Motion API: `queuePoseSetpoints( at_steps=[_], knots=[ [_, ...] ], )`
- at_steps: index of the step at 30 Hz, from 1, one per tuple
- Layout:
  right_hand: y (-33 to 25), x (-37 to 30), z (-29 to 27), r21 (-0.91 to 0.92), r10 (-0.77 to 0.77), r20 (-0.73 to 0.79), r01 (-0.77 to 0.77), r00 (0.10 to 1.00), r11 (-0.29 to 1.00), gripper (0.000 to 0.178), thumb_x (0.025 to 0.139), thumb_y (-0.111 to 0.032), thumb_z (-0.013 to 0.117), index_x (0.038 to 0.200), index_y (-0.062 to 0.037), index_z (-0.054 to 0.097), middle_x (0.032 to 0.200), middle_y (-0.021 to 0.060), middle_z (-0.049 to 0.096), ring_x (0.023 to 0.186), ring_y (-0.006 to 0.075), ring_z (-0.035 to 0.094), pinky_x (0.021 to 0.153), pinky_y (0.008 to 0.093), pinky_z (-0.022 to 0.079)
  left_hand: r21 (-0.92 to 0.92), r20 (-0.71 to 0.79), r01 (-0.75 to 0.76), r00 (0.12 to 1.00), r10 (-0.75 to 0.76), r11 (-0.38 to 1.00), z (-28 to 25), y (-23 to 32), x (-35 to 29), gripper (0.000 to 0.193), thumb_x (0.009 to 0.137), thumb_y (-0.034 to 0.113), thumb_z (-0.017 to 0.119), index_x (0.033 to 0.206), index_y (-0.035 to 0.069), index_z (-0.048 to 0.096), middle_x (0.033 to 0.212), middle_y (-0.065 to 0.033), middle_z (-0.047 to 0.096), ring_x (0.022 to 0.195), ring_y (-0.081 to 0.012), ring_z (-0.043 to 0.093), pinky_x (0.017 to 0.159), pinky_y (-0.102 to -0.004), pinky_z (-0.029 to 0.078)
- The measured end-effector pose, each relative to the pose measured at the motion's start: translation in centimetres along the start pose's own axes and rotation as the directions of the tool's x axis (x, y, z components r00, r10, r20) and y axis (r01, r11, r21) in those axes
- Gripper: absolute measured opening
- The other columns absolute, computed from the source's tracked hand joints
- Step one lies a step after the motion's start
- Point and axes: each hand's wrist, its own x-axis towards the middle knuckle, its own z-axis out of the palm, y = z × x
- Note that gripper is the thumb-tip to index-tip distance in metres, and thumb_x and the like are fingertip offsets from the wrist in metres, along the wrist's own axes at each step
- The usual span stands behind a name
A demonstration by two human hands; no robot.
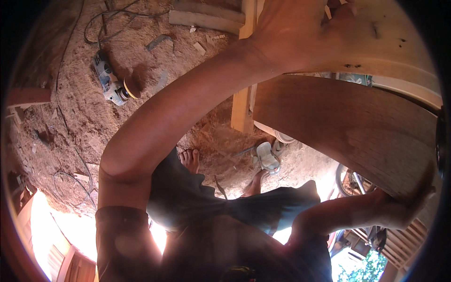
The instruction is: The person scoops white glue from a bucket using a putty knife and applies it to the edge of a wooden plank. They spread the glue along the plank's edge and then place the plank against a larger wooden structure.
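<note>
My left hand [300, 33] reaches across the top and rests on a pale wooden board [390, 42] with small dark holes. Its fingers are partly cut off by the upper edge; what shows of them looks spread, not wrapped round anything. Below that board, a wide brown wooden panel [338, 117] slants down to the right. Against the panel's lower right part lies my right hand [413, 202], shadowed and close to the rim of the picture, its fingers stretched out along the wood. A pale upright wooden leg [243, 110] stands beside the panel's left end.
An angle grinder [110, 80] with a yellow disc lies on the dusty ground at left, its cable [101, 23] trailing. Wood offcuts [199, 48] are scattered about. A curved timber [206, 19] lies at the top. My bare foot [190, 160] and a sandal [268, 157] show below.
</note>
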Motion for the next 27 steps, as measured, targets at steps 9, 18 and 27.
queuePoseSetpoints(
  at_steps=[9, 18, 27],
  knots=[
    [2.0, 0.2, -0.2, 0.143, 0.054, 0.060, -0.062, 0.997, 0.988, 0.044, 0.098, -0.031, 0.076, 0.125, 0.0037, 0.075, 0.130, 0.0232, 0.075, 0.125, 0.0378, 0.070, 0.114, 0.0591, 0.048, 0.084, -0.163, 0.109, 0.982, -0.094, 0.991, 1.9, -3.1, -0.8, 0.022, 0.103, 0.000, 0.061, 0.124, 0.003, 0.056, 0.093, -0.0124, 0.068, 0.077, -0.0173, 0.067, 0.066, -0.0357, 0.055],
    [3.2, 0.3, -1.0, 0.299, 0.090, 0.160, -0.135, 0.983, 0.945, 0.043, 0.098, -0.031, 0.077, 0.126, 0.0021, 0.075, 0.129, 0.0207, 0.075, 0.122, 0.0351, 0.070, 0.109, 0.0558, 0.050, -0.073, -0.197, 0.100, 0.974, -0.113, 0.992, 3.7, -3.6, -0.7, 0.019, 0.105, 0.001, 0.064, 0.122, 0.003, 0.058, 0.081, -0.0035, 0.064, 0.067, -0.0094, 0.062, 0.059, -0.0269, 0.049],
    [8.7, 0.4, -3.5, 0.238, 0.188, 0.372, -0.289, 0.909, 0.927, 0.043, 0.098, -0.030, 0.078, 0.127, 0.0004, 0.074, 0.127, 0.0183, 0.075, 0.118, 0.0323, 0.071, 0.103, 0.0525, 0.051, -0.137, -0.158, 0.192, 0.964, -0.213, 0.972, 0.6, -2.2, -1.4, 0.025, 0.107, 0.008, 0.067, 0.130, 0.007, 0.059, 0.092, -0.0056, 0.066, 0.079, -0.0092, 0.065, 0.066, -0.0271, 0.058]
  ],
)
